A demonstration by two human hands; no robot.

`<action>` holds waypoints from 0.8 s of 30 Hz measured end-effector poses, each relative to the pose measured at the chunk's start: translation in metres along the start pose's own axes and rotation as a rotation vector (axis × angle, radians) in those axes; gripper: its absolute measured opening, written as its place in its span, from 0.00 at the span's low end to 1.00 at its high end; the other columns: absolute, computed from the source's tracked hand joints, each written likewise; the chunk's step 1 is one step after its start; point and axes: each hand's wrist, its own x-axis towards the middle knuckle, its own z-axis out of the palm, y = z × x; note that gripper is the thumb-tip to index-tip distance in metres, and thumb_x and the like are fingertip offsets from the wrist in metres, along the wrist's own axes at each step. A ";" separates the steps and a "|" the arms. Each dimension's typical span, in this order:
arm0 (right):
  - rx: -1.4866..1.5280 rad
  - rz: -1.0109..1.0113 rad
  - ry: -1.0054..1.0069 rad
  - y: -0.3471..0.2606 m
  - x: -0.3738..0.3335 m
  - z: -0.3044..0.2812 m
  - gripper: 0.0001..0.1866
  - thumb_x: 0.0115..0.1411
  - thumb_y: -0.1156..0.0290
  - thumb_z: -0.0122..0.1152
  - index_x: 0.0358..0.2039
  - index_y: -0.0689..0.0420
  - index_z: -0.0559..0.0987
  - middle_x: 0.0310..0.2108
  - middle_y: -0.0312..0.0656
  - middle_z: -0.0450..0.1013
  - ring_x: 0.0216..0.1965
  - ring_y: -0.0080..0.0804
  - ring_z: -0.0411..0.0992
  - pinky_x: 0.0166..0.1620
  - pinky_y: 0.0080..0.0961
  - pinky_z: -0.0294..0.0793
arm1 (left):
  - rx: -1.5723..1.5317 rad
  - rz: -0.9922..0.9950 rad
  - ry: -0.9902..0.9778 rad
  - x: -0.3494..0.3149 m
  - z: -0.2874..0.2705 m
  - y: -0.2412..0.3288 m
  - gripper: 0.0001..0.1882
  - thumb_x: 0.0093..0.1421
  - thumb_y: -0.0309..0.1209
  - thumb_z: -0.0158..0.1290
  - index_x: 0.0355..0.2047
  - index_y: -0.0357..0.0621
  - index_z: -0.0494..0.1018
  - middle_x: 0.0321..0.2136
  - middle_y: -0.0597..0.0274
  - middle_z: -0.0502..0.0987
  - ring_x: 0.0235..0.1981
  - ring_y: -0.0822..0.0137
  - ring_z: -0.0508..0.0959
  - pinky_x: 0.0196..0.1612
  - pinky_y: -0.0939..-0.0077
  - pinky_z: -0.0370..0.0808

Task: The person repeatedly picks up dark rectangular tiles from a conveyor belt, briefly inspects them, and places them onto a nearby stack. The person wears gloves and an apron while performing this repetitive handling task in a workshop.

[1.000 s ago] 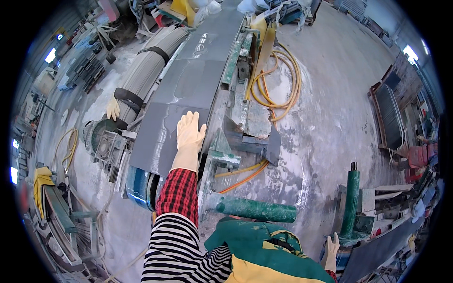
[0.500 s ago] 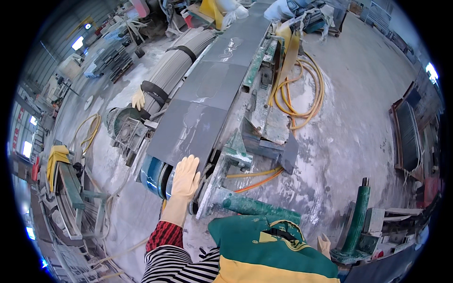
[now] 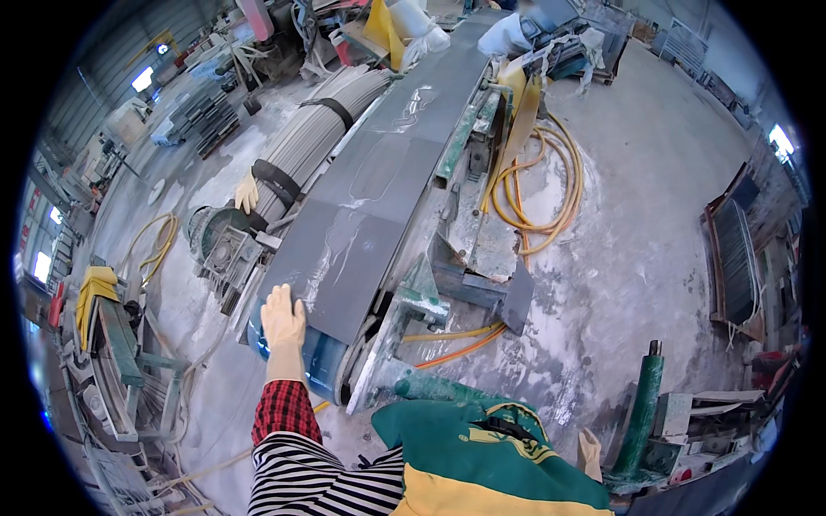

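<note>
Lower left of centre, the left hand extends over the near corner of a grey slab

Its grip is loosely spread; I cannot tell the grip of the right hand at lower right; the slab lies left of centre above a blue conveyor end; yellow lettering marks the green apron

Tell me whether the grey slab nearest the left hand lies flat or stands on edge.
Flat: the grey slab, beside the left hand, shows its broad, streaked face upward on the conveyor.
</note>
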 end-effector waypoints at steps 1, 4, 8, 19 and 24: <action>-0.024 0.041 0.006 0.006 -0.003 -0.004 0.22 0.60 0.70 0.60 0.54 0.65 0.73 0.48 0.47 0.74 0.48 0.32 0.73 0.50 0.25 0.71 | 0.024 -0.038 -0.013 0.006 0.000 -0.007 0.27 0.62 0.41 0.47 0.59 0.45 0.63 0.59 0.49 0.65 0.60 0.52 0.64 0.61 0.58 0.58; -0.258 0.200 0.019 0.050 -0.003 -0.024 0.21 0.61 0.64 0.59 0.52 0.61 0.74 0.45 0.45 0.76 0.42 0.31 0.73 0.44 0.24 0.73 | 0.108 -0.118 0.002 0.023 -0.002 -0.015 0.26 0.63 0.42 0.46 0.58 0.46 0.63 0.56 0.52 0.66 0.58 0.54 0.66 0.60 0.59 0.59; -0.514 -0.001 -0.058 0.060 -0.013 -0.032 0.22 0.60 0.61 0.58 0.52 0.60 0.75 0.42 0.44 0.77 0.40 0.29 0.73 0.44 0.24 0.73 | 0.084 -0.216 -0.079 0.049 0.002 -0.024 0.25 0.63 0.42 0.46 0.58 0.48 0.62 0.54 0.52 0.68 0.56 0.55 0.67 0.58 0.60 0.61; -0.195 0.064 0.011 -0.083 0.003 0.026 0.23 0.58 0.70 0.62 0.53 0.64 0.73 0.49 0.49 0.74 0.50 0.34 0.73 0.54 0.26 0.70 | -0.064 -0.228 -0.013 0.097 0.013 0.013 0.26 0.61 0.42 0.47 0.58 0.45 0.62 0.56 0.46 0.65 0.59 0.49 0.63 0.63 0.58 0.56; -0.122 0.007 -0.034 -0.089 0.020 0.038 0.24 0.60 0.68 0.60 0.54 0.66 0.72 0.50 0.47 0.74 0.51 0.33 0.72 0.54 0.24 0.70 | -0.127 -0.254 -0.116 0.115 0.011 0.027 0.29 0.62 0.44 0.47 0.60 0.47 0.59 0.62 0.43 0.58 0.64 0.46 0.56 0.66 0.57 0.51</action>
